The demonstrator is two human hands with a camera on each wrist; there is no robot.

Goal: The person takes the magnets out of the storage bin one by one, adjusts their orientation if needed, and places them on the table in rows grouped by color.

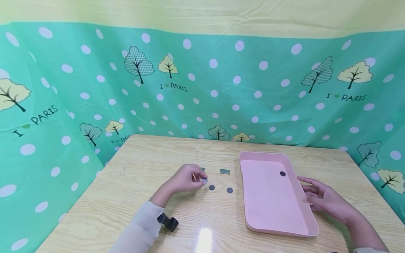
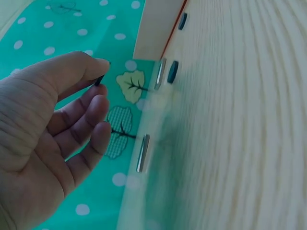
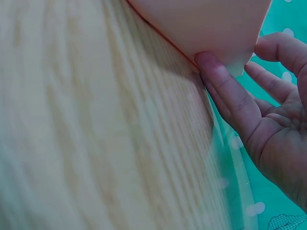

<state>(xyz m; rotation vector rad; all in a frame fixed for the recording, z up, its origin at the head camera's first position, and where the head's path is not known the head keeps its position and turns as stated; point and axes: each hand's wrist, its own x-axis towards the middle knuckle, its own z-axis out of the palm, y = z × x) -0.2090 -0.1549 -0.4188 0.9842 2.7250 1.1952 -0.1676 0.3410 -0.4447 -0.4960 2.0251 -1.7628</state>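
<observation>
My left hand point(image 1: 186, 178) pinches a small dark round disc point(image 2: 100, 79) between thumb and forefinger, just above the table. The disc is seen edge-on in the left wrist view, the other fingers loosely bent below it. Two similar discs, a nearer one point(image 1: 212, 187) and a farther one point(image 1: 230, 190), lie on the table to its right. A pink rectangular tray point(image 1: 269, 207) stands farther right, with one dark disc point(image 1: 282, 173) lying inside. Against the tray's outer right wall, my right hand point(image 1: 330, 202) rests its thumb and fingertips, the fingers spread.
Behind the discs lie two small flat rectangular pieces: one point(image 1: 225, 172) in plain sight, the other point(image 1: 202, 169) partly hidden by the left hand. All stand on a light wooden table point(image 1: 104, 200). A green dotted curtain point(image 1: 196, 80) hangs behind it.
</observation>
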